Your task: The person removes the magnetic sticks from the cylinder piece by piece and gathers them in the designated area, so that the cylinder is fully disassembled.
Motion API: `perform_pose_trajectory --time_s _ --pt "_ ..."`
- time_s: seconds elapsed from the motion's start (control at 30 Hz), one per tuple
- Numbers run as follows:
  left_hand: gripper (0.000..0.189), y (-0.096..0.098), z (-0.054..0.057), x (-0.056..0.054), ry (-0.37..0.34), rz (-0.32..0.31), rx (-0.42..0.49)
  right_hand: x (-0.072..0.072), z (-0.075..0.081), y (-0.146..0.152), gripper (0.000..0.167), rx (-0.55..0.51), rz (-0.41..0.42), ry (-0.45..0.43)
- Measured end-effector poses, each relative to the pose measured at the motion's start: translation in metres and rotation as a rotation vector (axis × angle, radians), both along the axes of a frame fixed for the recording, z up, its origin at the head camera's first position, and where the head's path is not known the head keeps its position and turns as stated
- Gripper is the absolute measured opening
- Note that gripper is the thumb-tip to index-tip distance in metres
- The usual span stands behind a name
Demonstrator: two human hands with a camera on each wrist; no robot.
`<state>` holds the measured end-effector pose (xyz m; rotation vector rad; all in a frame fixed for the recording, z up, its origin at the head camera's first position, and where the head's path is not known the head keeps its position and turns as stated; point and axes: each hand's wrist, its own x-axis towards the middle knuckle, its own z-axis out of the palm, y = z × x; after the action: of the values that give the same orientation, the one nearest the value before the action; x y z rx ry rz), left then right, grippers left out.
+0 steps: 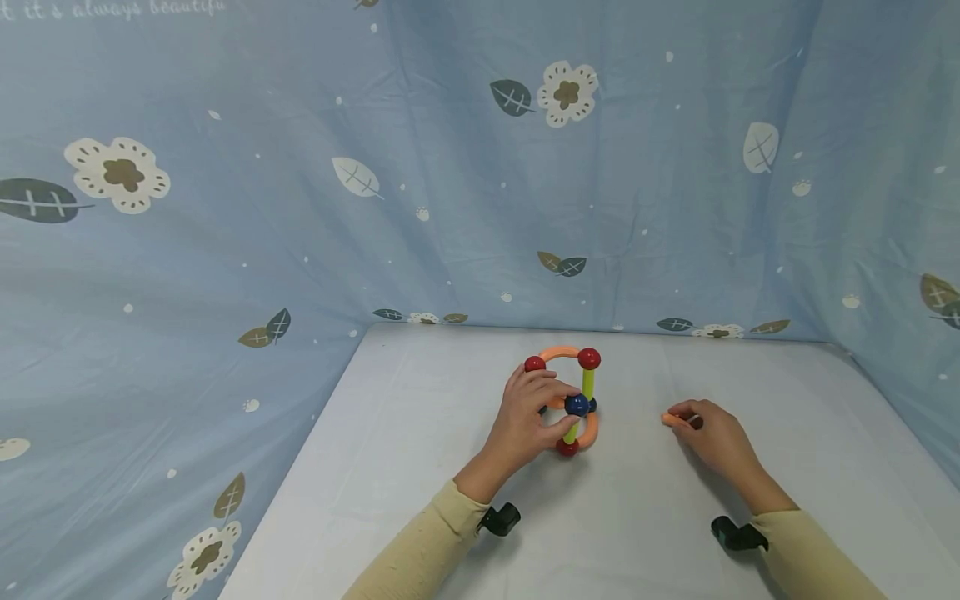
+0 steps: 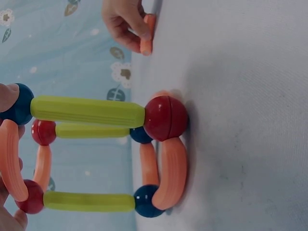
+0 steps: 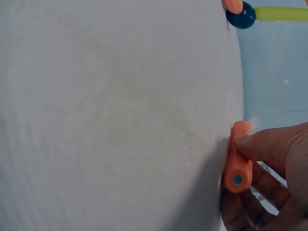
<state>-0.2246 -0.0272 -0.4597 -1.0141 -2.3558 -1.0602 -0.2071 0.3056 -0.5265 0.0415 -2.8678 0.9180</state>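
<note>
A magnetic stick-and-ball frame stands upright on the white table, built from yellow-green straight rods [image 2: 89, 110], orange curved rods [image 2: 173, 168], red balls [image 2: 166, 118] and blue balls [image 2: 149, 200]. My left hand [image 1: 519, 417] holds its top, thumb and index finger around a blue ball [image 1: 577, 405]; the other fingers reach along the far side, partly hidden. To the right, apart from the frame, my right hand [image 1: 716, 437] pinches a loose orange curved rod [image 3: 238, 166] at the table surface. One end of that rod shows a small greenish disc.
The white table [image 1: 637, 517] meets a blue printed cloth [image 1: 465, 208] at its back and sides. Dark wrist-worn devices [image 1: 501, 520] sit at both sleeve cuffs.
</note>
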Motion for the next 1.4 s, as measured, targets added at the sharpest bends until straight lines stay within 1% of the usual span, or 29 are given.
perform_pose_trajectory --time_s 0.17,0.4,0.63,0.77,0.9,1.1,1.27,1.4 --pt "0.032 0.000 0.000 0.000 0.000 0.008 -0.008 0.000 0.000 0.001 0.024 -0.013 -0.002 -0.005" --pt "0.032 0.000 0.001 0.001 -0.002 0.007 -0.011 0.000 0.000 0.001 0.028 -0.013 -0.010 -0.007" --pt "0.032 0.000 -0.001 0.000 0.007 0.009 -0.012 0.000 0.000 0.000 0.026 -0.008 -0.009 -0.009" --pt "0.032 0.000 -0.001 0.000 0.006 0.007 -0.011 0.001 -0.001 0.000 0.030 -0.002 -0.010 -0.002" --pt "0.032 0.000 -0.001 0.000 0.003 0.006 -0.013 0.002 -0.002 0.000 0.034 0.000 -0.008 0.025" --pt "0.033 0.000 -0.002 -0.001 0.013 0.002 -0.002 0.003 0.000 -0.007 0.040 -0.035 -0.012 0.086" --pt "0.034 -0.001 -0.003 -0.002 0.031 -0.012 0.007 0.005 0.006 -0.015 0.034 -0.057 -0.016 0.166" --pt "0.035 -0.002 -0.003 -0.001 0.031 -0.021 0.006 0.006 0.011 -0.023 0.029 -0.084 -0.007 0.200"
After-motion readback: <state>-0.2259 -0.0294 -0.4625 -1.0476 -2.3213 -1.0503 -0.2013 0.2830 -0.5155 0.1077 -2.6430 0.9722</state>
